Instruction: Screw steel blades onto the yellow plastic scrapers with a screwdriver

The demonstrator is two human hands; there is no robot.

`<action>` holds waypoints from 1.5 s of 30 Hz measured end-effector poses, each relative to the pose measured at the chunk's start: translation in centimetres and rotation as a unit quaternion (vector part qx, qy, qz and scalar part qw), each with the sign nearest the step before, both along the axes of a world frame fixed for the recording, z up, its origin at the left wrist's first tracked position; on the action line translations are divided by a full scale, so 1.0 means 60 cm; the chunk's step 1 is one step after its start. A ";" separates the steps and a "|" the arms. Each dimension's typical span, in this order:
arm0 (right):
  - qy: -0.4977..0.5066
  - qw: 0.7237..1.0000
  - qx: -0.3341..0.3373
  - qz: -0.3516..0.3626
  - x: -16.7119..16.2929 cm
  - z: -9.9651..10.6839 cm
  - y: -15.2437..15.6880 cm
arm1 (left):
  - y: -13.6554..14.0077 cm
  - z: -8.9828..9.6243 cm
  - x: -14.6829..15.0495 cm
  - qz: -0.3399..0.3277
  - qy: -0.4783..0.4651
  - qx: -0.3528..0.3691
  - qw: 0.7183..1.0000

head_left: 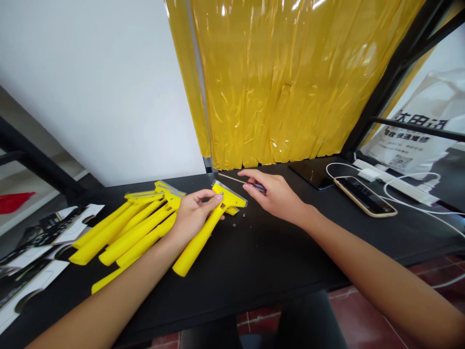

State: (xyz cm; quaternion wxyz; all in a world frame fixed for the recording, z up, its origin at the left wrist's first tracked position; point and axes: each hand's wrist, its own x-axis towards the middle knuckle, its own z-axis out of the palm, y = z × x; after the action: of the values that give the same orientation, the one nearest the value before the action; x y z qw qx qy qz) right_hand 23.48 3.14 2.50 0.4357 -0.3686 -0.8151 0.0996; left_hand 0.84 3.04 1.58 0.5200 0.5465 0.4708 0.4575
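My left hand (198, 211) grips a yellow scraper (194, 242) near its head, thumb on the flat face by a small screw. The scraper's handle points down toward me, and its wide head faces away. My right hand (274, 194) is closed around the dark handle of a screwdriver (232, 178), whose thin shaft points left, just beyond the scraper's head and apart from the screw. Several more yellow scrapers (134, 228) lie piled left of my left hand, partly behind my forearm. Small metal parts (234, 225) rest on the table right of the held scraper.
Printed cards (43, 257) lie at the left of the black table (276, 261). On the right are a phone (365, 196), a dark tablet-like slab (312, 174), a power strip (395, 182) with white cables and a white bag (417, 126). A yellow strip curtain (283, 87) hangs behind.
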 end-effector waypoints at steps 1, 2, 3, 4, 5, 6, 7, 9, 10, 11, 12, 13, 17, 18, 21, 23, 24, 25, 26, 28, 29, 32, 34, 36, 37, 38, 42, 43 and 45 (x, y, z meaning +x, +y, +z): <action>-0.020 1.000 0.010 -0.002 0.004 0.003 -0.001 | 0.002 0.000 -0.002 0.012 -0.008 0.002 1.000; -0.034 0.999 0.018 0.000 0.006 0.006 -0.003 | 0.004 0.000 -0.004 0.022 -0.016 0.003 1.000; -0.042 0.999 0.026 0.006 0.008 0.007 -0.004 | 0.005 0.001 -0.005 0.030 -0.022 0.005 0.999; -0.049 0.998 0.033 0.013 0.008 0.007 -0.005 | 0.006 0.001 -0.007 0.038 -0.025 0.005 0.999; -0.056 0.997 0.040 0.021 0.008 0.007 -0.005 | 0.006 0.002 -0.008 0.043 -0.026 0.005 0.999; -0.062 0.997 0.045 0.028 0.008 0.007 -0.006 | 0.007 0.002 -0.008 0.047 -0.027 0.005 0.999; -0.066 0.996 0.048 0.033 0.008 0.006 -0.006 | 0.007 0.002 -0.008 0.049 -0.027 0.005 0.998; -0.072 0.995 0.048 0.040 0.007 0.005 -0.007 | 0.006 0.002 -0.009 0.049 -0.027 0.006 0.998; -0.074 0.995 0.047 0.041 0.007 0.005 -0.007 | 0.006 0.002 -0.009 0.048 -0.028 0.007 0.998; -0.075 0.995 0.045 0.043 0.006 0.004 -0.007 | 0.006 0.001 -0.009 0.047 -0.027 0.008 0.999; -0.075 0.995 0.043 0.044 0.006 0.004 -0.007 | 0.006 0.000 -0.009 0.045 -0.025 0.009 0.999; -0.076 0.995 0.040 0.045 0.006 0.004 -0.006 | 0.006 -0.001 -0.009 0.045 -0.024 0.009 0.999; -0.067 0.996 0.021 0.045 0.006 0.006 -0.005 | 0.006 -0.001 -0.011 0.047 -0.014 0.014 0.999; -0.063 0.997 0.015 0.044 0.006 0.006 -0.005 | 0.006 -0.001 -0.011 0.047 -0.013 0.015 0.999; -0.048 0.998 -0.007 0.042 0.006 0.008 -0.004 | 0.006 -0.001 -0.011 0.045 -0.015 0.015 0.999; -0.042 0.998 -0.024 0.040 0.007 0.008 -0.004 | 0.007 -0.003 -0.012 0.044 -0.015 0.016 0.999; -0.040 0.998 -0.033 0.040 0.007 0.009 -0.004 | 0.007 -0.004 -0.012 0.043 -0.014 0.017 0.999; -0.037 0.998 -0.043 0.039 0.007 0.009 -0.004 | 0.008 -0.005 -0.013 0.041 -0.012 0.019 0.999; -0.034 0.997 -0.055 0.038 0.008 0.008 -0.004 | 0.008 -0.006 -0.013 0.038 -0.010 0.021 0.999; -0.028 0.996 -0.081 0.035 0.008 0.008 -0.002 | 0.009 -0.008 -0.014 0.037 -0.007 0.023 0.999; -0.026 0.995 -0.092 0.033 0.009 0.008 -0.002 | 0.009 -0.008 -0.014 0.038 -0.006 0.023 0.999; -0.022 0.994 -0.110 0.019 0.009 0.008 0.000 | 0.007 -0.007 -0.013 0.043 -0.007 0.021 0.999; -0.011 0.994 -0.113 0.010 0.010 0.010 0.000 | 0.005 -0.005 -0.011 0.043 -0.008 0.023 0.999; 0.003 0.994 -0.111 0.008 0.010 0.013 -0.001 | 0.004 -0.003 -0.010 0.041 -0.010 0.025 0.999; 0.009 0.994 -0.108 0.010 0.010 0.014 -0.002 | 0.004 -0.002 -0.009 0.041 -0.011 0.026 0.999; 0.011 0.995 -0.102 0.013 0.009 0.015 -0.003 | 0.004 -0.001 -0.009 0.042 -0.011 0.025 0.999; 0.003 0.996 -0.086 0.031 0.007 0.015 -0.006 | 0.004 0.001 -0.010 0.042 -0.011 0.021 0.999; 0.000 0.996 -0.085 0.032 0.007 0.014 -0.007 | 0.004 0.002 -0.011 0.042 -0.010 0.020 0.999; -0.004 0.996 -0.084 0.030 0.005 0.013 -0.007 | 0.004 0.002 -0.011 0.044 -0.008 0.021 0.999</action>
State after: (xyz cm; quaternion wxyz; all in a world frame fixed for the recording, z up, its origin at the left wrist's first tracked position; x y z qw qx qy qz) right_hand 23.80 2.69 3.26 0.3966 -0.3793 -0.8166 0.1789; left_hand 0.16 3.25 1.70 0.4915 0.5326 0.4806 0.4938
